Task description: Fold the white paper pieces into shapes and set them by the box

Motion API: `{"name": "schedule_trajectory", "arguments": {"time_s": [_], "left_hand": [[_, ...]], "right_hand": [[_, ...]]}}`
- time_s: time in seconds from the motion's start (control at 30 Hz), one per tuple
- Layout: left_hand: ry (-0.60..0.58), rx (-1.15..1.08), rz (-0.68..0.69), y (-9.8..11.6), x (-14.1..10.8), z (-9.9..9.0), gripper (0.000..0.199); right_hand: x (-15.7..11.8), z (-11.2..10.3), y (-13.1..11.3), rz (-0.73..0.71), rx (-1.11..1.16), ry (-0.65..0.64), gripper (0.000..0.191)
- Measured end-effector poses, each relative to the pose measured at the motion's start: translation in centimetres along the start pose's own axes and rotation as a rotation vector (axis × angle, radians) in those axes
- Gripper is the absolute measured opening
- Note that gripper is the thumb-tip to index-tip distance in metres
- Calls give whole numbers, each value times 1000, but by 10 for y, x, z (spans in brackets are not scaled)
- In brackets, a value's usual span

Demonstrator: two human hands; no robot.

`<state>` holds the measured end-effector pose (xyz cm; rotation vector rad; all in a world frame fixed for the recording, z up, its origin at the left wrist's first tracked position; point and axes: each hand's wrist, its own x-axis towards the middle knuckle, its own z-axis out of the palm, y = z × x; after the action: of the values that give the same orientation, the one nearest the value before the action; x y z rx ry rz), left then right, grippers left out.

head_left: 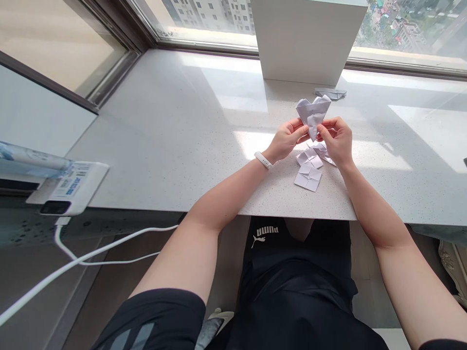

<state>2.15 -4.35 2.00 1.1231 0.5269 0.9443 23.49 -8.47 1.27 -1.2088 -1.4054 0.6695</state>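
Observation:
A white folded paper heart (pixel 313 114) stands point-down above the speckled stone counter (pixel 182 160). My left hand (pixel 287 140) pinches its left side, and my right hand (pixel 336 141) grips its lower right side. Below my hands lie several creased white paper squares (pixel 308 176), partly overlapping, and my right hand hides part of the pile. A white band (pixel 262 160) circles my left wrist. Beyond the heart, a flat grey-white folded paper (pixel 330 93) lies apart from my hands.
A white pillar (pixel 306 39) rises from the counter's far side, in front of a long window (pixel 408 24). At the left, a white power bank (pixel 73 187) rests on the counter's near edge, with white cables (pixel 87 255) hanging down from it.

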Motion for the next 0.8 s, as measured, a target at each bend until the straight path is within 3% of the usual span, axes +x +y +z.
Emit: {"name": "schedule_trajectory", "arguments": {"time_s": [0.57, 0.8], "left_hand": [[186, -106, 15, -15, 8, -4, 12], [219, -189, -26, -12, 8, -1, 21]], "right_hand": [[-4, 9, -1, 70, 76, -100, 67], [-4, 12, 2, 69, 108, -103, 70]]}}
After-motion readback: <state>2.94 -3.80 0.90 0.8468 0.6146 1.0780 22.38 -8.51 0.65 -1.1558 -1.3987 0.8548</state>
